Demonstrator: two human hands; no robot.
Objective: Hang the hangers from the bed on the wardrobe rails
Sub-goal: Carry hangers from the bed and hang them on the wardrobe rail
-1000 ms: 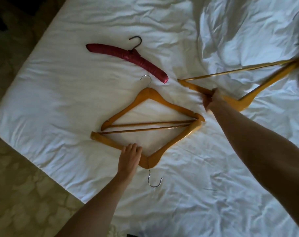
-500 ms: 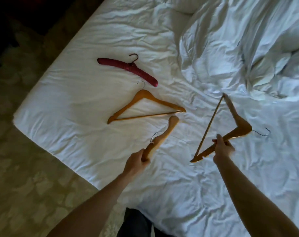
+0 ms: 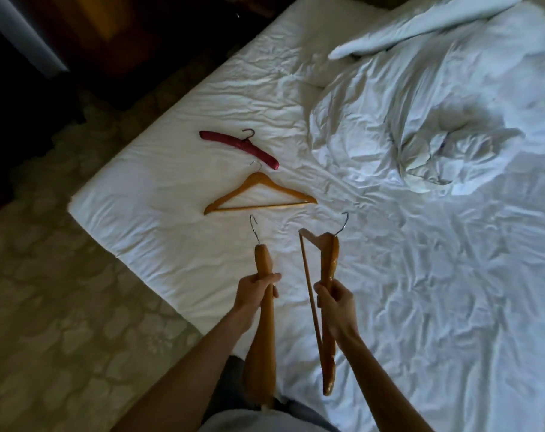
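Note:
My left hand (image 3: 256,291) grips a wooden hanger (image 3: 262,335) seen edge-on, its metal hook pointing away from me over the bed. In my right hand (image 3: 335,304) is a second wooden hanger (image 3: 328,260) with a thin crossbar, hook up and to the right. Both are lifted off the white sheet. Flat on the bed (image 3: 171,244) beyond them lies a third wooden hanger (image 3: 260,194). Farther back lies a dark red padded hanger (image 3: 238,147) with a dark hook. No wardrobe rail is in view.
A crumpled white duvet (image 3: 420,126) is heaped on the right half of the bed, with a pillow (image 3: 420,23) behind it. Patterned carpet (image 3: 62,307) runs along the bed's left side. Dark furniture (image 3: 46,42) stands at the top left.
Both hands picked a wooden hanger up off the sheet and drew it toward me, turning it edge-on with the hook pointing away. The view has pulled back from the bed.

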